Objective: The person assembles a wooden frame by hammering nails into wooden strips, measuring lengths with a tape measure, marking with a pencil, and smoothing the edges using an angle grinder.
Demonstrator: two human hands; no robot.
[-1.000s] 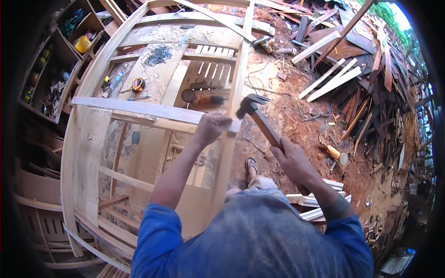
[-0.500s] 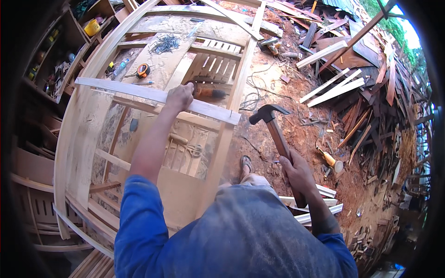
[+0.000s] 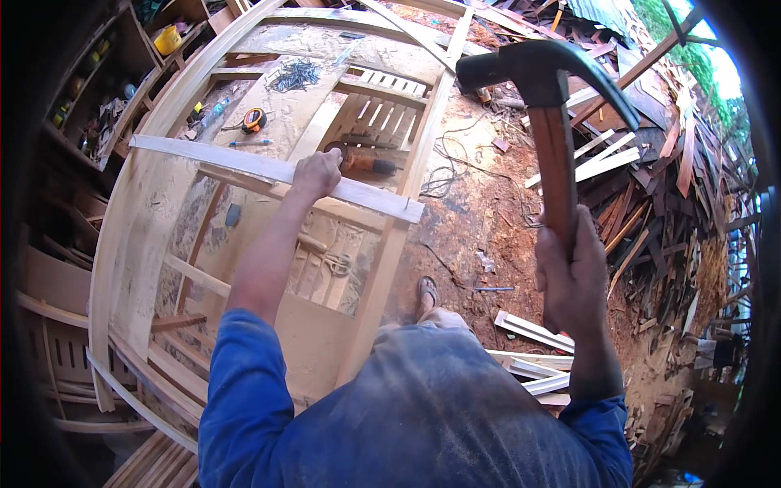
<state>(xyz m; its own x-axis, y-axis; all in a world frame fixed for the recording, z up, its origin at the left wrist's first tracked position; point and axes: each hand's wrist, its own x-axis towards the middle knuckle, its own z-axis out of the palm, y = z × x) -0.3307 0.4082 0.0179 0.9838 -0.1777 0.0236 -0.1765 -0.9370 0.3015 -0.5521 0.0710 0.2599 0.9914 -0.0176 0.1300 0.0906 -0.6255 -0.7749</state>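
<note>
Right, so the person's right hand has a hammer up in the air, off to the right of the frame, fingers wrapped tight round the wooden handle, dark head on top, claw pointing right. Left hand sits on a pale board, fingers curled into a fist and clamped on it a bit right of its middle; fingertips are hidden, can't tell how far they go under. Board lies across the big wooden frame, its right end over the frame's right rail, left end at the left side. Small dark bit near the right end, too tiny to tell. Just past the left hand I see an orange and black power tool lying by the right rail. Further left, beyond the board: blue pen, orange and black tape measure near it, clear bottle left of that, heap of nails farther off on a flat panel. Dark cable loops on the dirt floor right of the frame; light wood strips lie below the right hand, big scrap pile over at far right. Shelves on the left hold a yellow tub. Sandalled foot stands beside the frame.
</note>
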